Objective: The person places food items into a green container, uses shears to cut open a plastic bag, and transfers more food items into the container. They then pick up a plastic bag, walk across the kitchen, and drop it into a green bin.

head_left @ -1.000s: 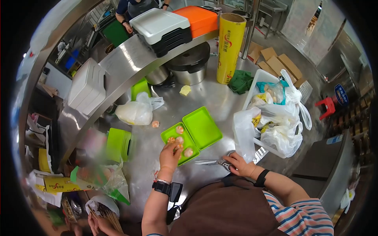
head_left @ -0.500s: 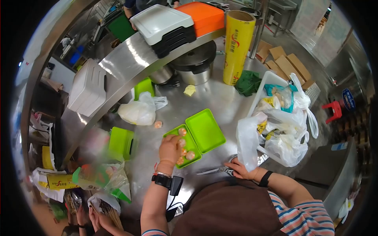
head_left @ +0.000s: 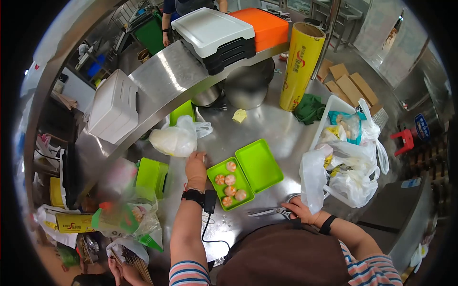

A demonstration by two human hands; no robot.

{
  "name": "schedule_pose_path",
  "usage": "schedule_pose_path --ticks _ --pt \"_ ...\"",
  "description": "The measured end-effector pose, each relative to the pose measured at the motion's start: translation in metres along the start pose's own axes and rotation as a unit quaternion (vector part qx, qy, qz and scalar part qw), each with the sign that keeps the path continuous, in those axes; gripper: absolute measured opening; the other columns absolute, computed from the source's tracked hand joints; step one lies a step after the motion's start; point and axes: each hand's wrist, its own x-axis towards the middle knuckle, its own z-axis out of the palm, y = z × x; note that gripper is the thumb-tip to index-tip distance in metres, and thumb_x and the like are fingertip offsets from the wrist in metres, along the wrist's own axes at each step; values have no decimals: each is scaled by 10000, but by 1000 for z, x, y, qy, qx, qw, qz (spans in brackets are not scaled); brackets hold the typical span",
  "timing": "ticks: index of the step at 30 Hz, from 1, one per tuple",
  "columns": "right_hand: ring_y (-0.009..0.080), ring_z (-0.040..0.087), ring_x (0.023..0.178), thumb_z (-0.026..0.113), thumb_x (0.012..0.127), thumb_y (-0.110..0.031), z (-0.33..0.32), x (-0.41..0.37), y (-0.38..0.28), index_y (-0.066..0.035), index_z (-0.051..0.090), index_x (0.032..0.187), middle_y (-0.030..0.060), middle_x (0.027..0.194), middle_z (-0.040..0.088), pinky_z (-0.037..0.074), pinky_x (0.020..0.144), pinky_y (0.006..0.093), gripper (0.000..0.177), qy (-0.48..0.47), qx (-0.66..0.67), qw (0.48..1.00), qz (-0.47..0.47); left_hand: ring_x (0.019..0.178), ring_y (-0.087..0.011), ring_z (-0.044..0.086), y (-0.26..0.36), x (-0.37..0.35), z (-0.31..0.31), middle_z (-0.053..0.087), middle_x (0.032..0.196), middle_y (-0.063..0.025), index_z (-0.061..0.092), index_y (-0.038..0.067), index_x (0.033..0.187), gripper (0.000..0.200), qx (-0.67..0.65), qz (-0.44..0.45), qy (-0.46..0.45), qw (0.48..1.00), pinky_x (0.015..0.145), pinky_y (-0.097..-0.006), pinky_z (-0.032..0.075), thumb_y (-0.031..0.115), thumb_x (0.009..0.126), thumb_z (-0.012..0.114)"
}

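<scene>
Black straps circle the wrist of the left hand, which reaches forward over a steel tabletop. Its fingers bend down at a small pale ball, mostly hidden; whether they grip it or only touch it, I cannot tell. The right hand, wearing a black wristband, rests low on the tabletop, fingers curled around the handles of a pair of scissors. The blades point left and lie near the table's front edge.

Just right of the left hand, between the two hands, a bright green box lies open like a book. Its left half holds six small round pieces, orange and white, some striped; its right half lies flat, inside upward.

Just beyond the left fingers sits a bulging white plastic bag. Left of the hand stands another green box. Farther back are a crumpled yellow lump, a tall yellow roll standing on end and a dark green cloth beside it. On the right, a white tub is heaped with plastic bags. Above the back of the table, a metal shelf carries stacked containers. At lower left, another person's hands hold thin sticks.
</scene>
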Motion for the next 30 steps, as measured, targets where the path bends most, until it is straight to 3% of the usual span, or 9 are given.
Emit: schedule_pose_path --ticks 3,4,5,8,16,19,22,24,30 --pt "294 524 809 638 746 -96 4 -1 -2 -67 597 1250 110 913 526 453 751 395 507 5 8 1000 10 939 -289 639 -6 -2 -2 664 1062 -84 596 141 1221 374 12 3 -9 1000 841 -381 513 39 861 588" --pt "303 526 818 639 751 -122 4 1 -2 -68 595 1252 112 920 532 451 765 405 506 12 26 999 19 902 -223 639 -6 -9 -7 668 1029 -60 587 124 1226 352 -272 -115 -44 954 791 -333 514 47 883 604" --pt "303 526 818 639 751 -122 3 1 0 -68 595 1252 112 920 532 451 765 405 506 9 25 1000 15 865 -156 640 -7 -19 -12 672 997 -35 579 107 1231 332 -530 -219 -74 816 740 -284 515 55 905 619" --pt "322 537 834 656 725 -142 -2 6 -10 -86 595 1244 114 927 545 450 778 421 526 -21 13 999 28 855 -77 604 15 -65 -65 664 1027 -23 533 72 1259 358 -640 -223 -66 733 705 -232 490 46 916 635" --pt "269 629 812 703 661 -94 -21 36 -40 -150 613 1203 63 892 611 523 677 387 552 -86 -78 993 29 865 -100 624 39 -188 -103 682 1034 -42 549 55 1248 430 -613 -303 41 728 716 -232 497 3 851 707" --pt "259 635 763 697 732 -128 -17 43 -55 -159 588 1242 54 880 606 524 674 357 522 -171 19 979 106 862 -101 626 40 -229 -94 683 1034 -48 580 50 1176 355 -586 -319 70 741 732 -239 507 23 851 719" --pt "255 642 787 703 745 -120 -8 66 -65 -165 573 1268 55 851 596 528 695 352 541 -202 50 976 61 803 -94 630 38 -262 -78 687 977 -43 594 41 1125 328 -543 -335 99 764 707 -240 518 48 833 744" --pt "280 652 839 706 768 -113 1 81 -74 -166 557 1291 78 930 638 529 732 365 547 -236 64 967 76 724 -84 622 35 -279 -67 684 888 -30 611 30 1083 325 -399 -391 94 824 661 -234 518 71 805 774" --pt "320 663 971 664 846 -100 32 137 -110 -180 488 1392 107 1209 646 525 835 366 579 -344 166 920 87 654 -85 588 31 -288 -42 661 796 -29 637 28 994 253 -406 -401 137 810 616 -229 500 67 788 778"
